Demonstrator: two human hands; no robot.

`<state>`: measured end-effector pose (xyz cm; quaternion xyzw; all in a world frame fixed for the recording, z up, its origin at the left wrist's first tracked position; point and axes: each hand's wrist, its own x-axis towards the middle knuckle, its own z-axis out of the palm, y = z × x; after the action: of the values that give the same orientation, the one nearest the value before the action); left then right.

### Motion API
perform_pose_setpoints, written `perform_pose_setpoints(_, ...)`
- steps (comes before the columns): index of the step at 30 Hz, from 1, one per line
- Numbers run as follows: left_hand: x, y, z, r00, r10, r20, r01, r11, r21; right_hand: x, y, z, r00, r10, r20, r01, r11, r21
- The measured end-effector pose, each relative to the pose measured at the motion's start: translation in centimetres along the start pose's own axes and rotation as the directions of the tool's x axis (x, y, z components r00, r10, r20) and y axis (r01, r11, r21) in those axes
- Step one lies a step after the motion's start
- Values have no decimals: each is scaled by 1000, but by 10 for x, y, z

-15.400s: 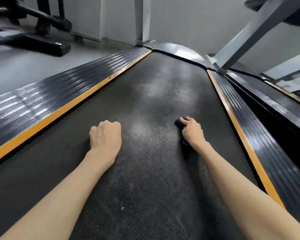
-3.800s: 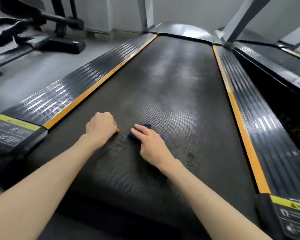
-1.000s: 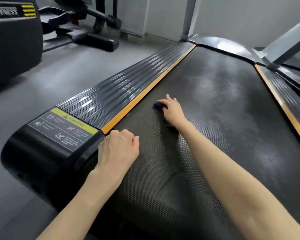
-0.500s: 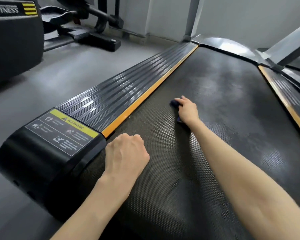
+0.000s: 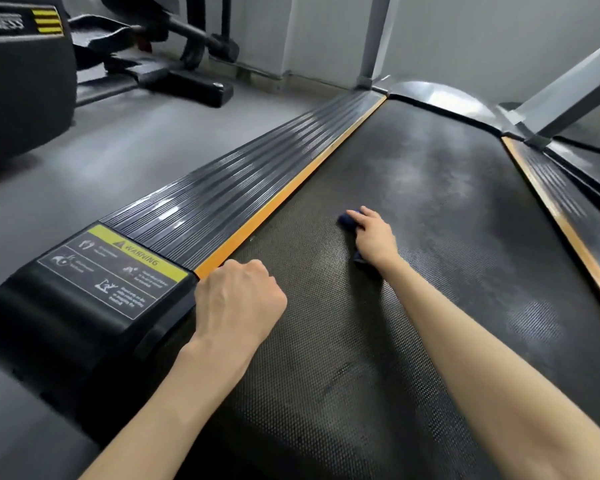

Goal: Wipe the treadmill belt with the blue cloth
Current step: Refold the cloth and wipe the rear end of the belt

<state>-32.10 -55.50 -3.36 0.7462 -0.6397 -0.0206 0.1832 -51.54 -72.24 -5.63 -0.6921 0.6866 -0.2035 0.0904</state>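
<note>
Two hands on the treadmill belt (image 5: 447,202): right hand (image 5: 374,237), fingers flat, presses the blue cloth (image 5: 347,220) mid-belt, mid-wipe; left hand (image 5: 239,299), an empty fist, braces. Next stroke likely needs firm, even pressure.
</note>
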Motion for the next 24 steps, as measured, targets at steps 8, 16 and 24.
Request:
perform_pose_setpoints(8, -4, 0, -3, 1000, -24, 7, 24, 1000, -10, -112, -55, 16, 777, -609, 161, 599, 793, 110)
perform_pose_setpoints(16, -19, -7, 0, 990, 23, 138, -22, 1000, -11, -53, 31, -32, 992, 121, -32, -124, 989, -83)
perform_pose_setpoints(24, -43, -15, -24, 993, 34, 113, -31, 999, -33, -146, -52, -5, 705, -664, 250, 663, 742, 98)
